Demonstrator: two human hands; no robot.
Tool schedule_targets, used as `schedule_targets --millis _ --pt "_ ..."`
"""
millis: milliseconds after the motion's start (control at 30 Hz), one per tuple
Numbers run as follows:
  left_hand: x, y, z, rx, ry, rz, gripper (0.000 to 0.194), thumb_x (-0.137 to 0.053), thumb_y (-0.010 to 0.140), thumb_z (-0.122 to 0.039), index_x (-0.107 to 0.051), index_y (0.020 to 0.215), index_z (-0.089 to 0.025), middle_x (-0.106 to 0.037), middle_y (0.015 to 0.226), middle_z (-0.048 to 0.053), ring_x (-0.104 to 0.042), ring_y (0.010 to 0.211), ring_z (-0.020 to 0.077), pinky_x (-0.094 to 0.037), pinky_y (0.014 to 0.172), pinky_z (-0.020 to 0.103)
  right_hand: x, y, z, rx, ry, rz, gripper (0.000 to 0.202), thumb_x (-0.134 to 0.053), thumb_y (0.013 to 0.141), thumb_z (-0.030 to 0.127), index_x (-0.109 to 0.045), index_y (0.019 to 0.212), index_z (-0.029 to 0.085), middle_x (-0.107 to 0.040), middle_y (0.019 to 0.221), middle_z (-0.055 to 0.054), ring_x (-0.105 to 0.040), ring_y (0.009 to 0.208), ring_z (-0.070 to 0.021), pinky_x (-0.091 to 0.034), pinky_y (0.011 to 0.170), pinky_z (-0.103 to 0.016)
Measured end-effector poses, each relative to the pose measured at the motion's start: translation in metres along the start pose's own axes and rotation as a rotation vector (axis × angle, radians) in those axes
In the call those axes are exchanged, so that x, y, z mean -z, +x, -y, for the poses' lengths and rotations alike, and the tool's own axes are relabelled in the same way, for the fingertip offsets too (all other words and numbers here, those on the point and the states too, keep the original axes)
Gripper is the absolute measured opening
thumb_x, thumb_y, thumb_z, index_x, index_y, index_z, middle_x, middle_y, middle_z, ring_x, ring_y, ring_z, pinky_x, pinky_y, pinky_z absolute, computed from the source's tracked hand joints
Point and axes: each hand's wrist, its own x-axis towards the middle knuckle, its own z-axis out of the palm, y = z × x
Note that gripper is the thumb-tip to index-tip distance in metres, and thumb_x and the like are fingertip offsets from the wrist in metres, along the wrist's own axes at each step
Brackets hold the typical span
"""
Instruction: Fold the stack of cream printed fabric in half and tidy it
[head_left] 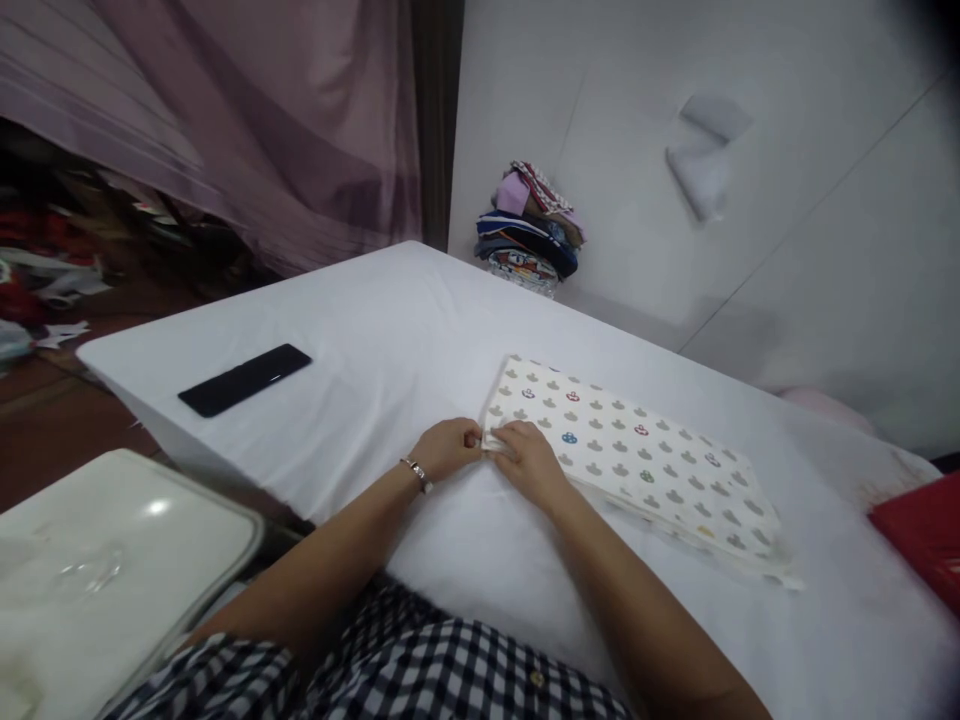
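A folded white cloth [630,455] with grey, blue and red prints lies flat on the white-covered table [390,310], stretching from the middle toward the right. My left hand [448,447], with a bracelet at the wrist, is at the cloth's near left corner, its fingers curled and pinching the corner's edge. On top of that same corner rests my right hand [529,462], its fingers together and bent over the edge of the cloth. The two hands are close together.
A black phone [246,380] lies at the table's left. Behind the far edge stands a stack of folded clothes [531,225] by the wall. A white lid or stool [127,570] is at the lower left, a red object [922,535] at the right edge.
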Motion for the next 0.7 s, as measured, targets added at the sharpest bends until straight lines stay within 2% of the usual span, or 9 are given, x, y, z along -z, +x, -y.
schedule_targets --millis 100,233,433,567,700 --pt "-0.001 0.002 0.001 -0.002 0.067 -0.016 0.014 -0.057 0.07 -0.031 -0.063 0.078 -0.021 -0.061 0.071 -0.002 -0.055 0.069 0.0135 -0.035 0.058 0.023 -0.007 -0.001 -0.001 -0.024 -0.037 -0.009 0.021 -0.057 0.081 0.023 -0.063 0.102 0.023 -0.061 0.098 -0.005 -0.052 0.093 -0.0205 -0.042 0.082 -0.035" --pt "-0.002 0.003 0.003 -0.009 0.024 -0.004 0.013 -0.057 0.071 -0.033 -0.062 0.076 -0.022 -0.061 0.069 -0.003 -0.055 0.068 0.0132 -0.034 0.058 0.022 -0.015 -0.003 -0.004 -0.041 -0.047 -0.041 0.02 -0.054 0.083 0.024 -0.063 0.102 0.023 -0.062 0.098 -0.005 -0.052 0.092 -0.0206 -0.041 0.081 -0.035" --pt "-0.001 0.001 0.001 -0.026 -0.007 -0.013 0.01 -0.052 0.071 -0.026 -0.06 0.071 -0.02 -0.06 0.067 -0.004 -0.054 0.065 0.0122 -0.034 0.057 0.022 -0.022 -0.002 -0.003 -0.081 -0.024 -0.121 0.018 -0.047 0.089 0.025 -0.064 0.089 0.023 -0.063 0.088 -0.003 -0.052 0.085 -0.0182 -0.04 0.078 -0.032" --pt "0.004 0.001 0.0 0.026 -0.011 -0.013 0.01 -0.052 0.067 -0.023 -0.06 0.07 -0.019 -0.061 0.067 -0.003 -0.055 0.065 0.0129 -0.035 0.058 0.022 -0.024 -0.002 0.002 -0.099 0.013 -0.154 0.021 -0.044 0.09 0.027 -0.063 0.085 0.022 -0.062 0.085 -0.003 -0.053 0.083 -0.0169 -0.039 0.076 -0.031" --pt "0.007 0.002 0.001 0.055 0.008 -0.005 0.011 -0.052 0.066 -0.024 -0.062 0.07 -0.019 -0.062 0.067 -0.001 -0.056 0.067 0.015 -0.036 0.058 0.024 -0.025 -0.003 0.007 -0.106 -0.024 -0.148 0.021 -0.044 0.09 0.027 -0.064 0.089 0.022 -0.062 0.089 -0.004 -0.052 0.085 -0.0178 -0.038 0.077 -0.032"
